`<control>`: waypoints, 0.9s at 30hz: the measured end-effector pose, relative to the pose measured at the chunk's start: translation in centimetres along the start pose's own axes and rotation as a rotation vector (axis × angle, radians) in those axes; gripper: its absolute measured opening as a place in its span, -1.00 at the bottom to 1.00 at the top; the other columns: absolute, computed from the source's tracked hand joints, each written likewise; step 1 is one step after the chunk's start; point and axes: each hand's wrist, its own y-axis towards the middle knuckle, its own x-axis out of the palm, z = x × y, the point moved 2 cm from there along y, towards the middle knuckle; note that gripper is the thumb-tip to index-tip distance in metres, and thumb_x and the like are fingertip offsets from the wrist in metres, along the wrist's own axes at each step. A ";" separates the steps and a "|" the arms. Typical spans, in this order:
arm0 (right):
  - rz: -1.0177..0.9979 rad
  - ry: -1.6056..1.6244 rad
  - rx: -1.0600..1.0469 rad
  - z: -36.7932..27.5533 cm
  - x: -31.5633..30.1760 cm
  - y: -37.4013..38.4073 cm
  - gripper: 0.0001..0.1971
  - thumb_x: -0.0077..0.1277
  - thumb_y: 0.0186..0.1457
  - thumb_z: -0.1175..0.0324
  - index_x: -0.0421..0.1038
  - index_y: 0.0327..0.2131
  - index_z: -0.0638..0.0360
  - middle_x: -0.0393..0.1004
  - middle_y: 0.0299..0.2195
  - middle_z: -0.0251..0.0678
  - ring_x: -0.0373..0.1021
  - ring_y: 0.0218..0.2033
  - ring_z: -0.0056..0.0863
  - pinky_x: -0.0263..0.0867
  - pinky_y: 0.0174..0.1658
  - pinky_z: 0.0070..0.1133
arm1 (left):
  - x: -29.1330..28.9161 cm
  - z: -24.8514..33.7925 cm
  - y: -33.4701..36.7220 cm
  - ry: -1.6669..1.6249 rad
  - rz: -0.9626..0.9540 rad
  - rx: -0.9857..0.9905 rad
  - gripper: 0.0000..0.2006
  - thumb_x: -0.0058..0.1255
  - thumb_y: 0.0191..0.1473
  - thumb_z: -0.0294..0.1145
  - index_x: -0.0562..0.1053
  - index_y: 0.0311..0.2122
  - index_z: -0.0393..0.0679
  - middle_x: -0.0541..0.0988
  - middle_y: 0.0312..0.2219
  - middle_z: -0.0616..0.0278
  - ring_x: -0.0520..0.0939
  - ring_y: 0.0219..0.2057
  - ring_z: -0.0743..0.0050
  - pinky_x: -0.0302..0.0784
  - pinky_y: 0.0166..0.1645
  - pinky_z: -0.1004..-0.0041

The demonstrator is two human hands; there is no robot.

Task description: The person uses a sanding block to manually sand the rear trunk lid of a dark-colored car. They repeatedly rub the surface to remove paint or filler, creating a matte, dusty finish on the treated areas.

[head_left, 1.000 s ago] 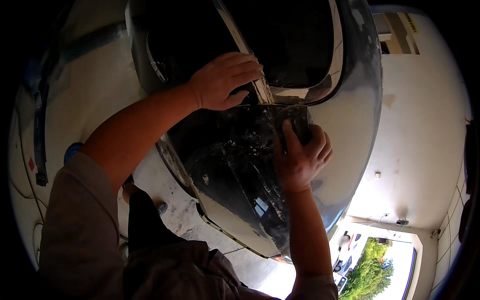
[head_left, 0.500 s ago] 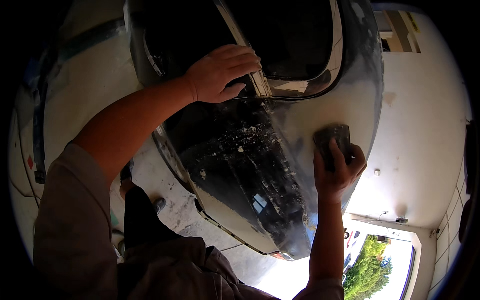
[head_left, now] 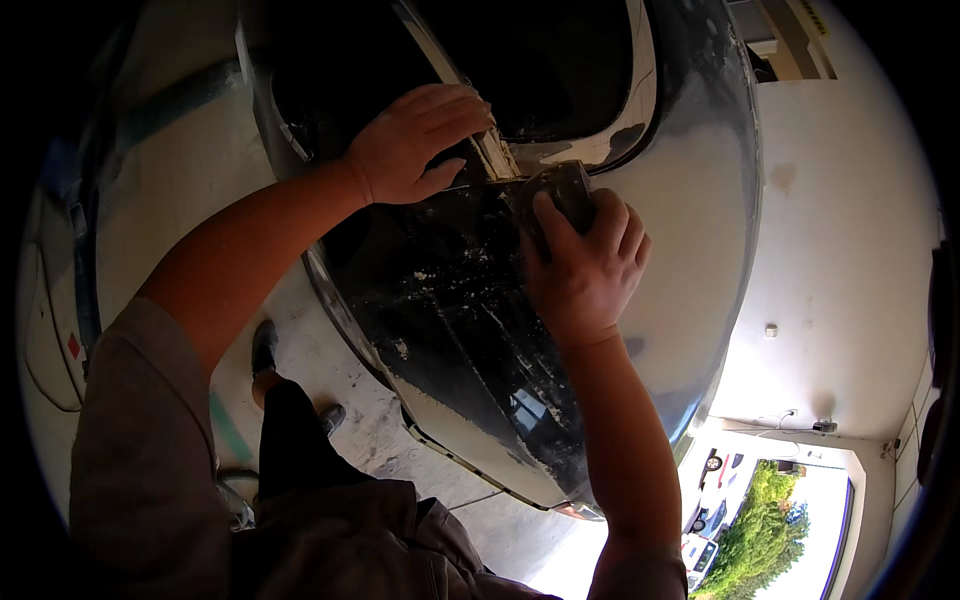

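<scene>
My right hand [head_left: 592,268] grips a dark sanding block [head_left: 568,190], fingers along its sides. The block rests on the car body [head_left: 690,225] just below the corner of a side window opening [head_left: 570,70]. My left hand [head_left: 415,145] lies with its fingers stretched over the scuffed pillar [head_left: 492,152] left of that window, holding nothing. Between and below my hands spreads a black panel [head_left: 450,300] with pale flakes and scratches. The car's bodywork is dull, sanded in grey and beige patches. My right fingers hide part of the block.
A white wall [head_left: 820,240] rises along the car's right side. At the lower right is a bright doorway, with parked cars [head_left: 705,545] and a green tree [head_left: 755,530] outside. The pale floor [head_left: 370,450] lies left of the car, with my shoes [head_left: 265,345] on it.
My right hand has moved the block up and left, from the pale panel to the window's lower corner. My left hand keeps its place on the pillar; the whole view has shifted slightly.
</scene>
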 end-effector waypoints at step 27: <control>0.080 -0.039 0.122 2.2 -2.2 -6.2 -0.50 0.49 -0.11 0.19 0.73 0.01 -0.29 0.41 0.09 -0.13 0.38 0.11 -0.02 0.30 0.19 -0.15 | -0.4 0.0 -0.2 -0.003 0.006 -0.022 -0.33 0.18 0.19 -0.32 0.38 0.42 -0.05 0.42 0.42 0.12 0.36 0.48 -0.05 0.28 0.55 -0.05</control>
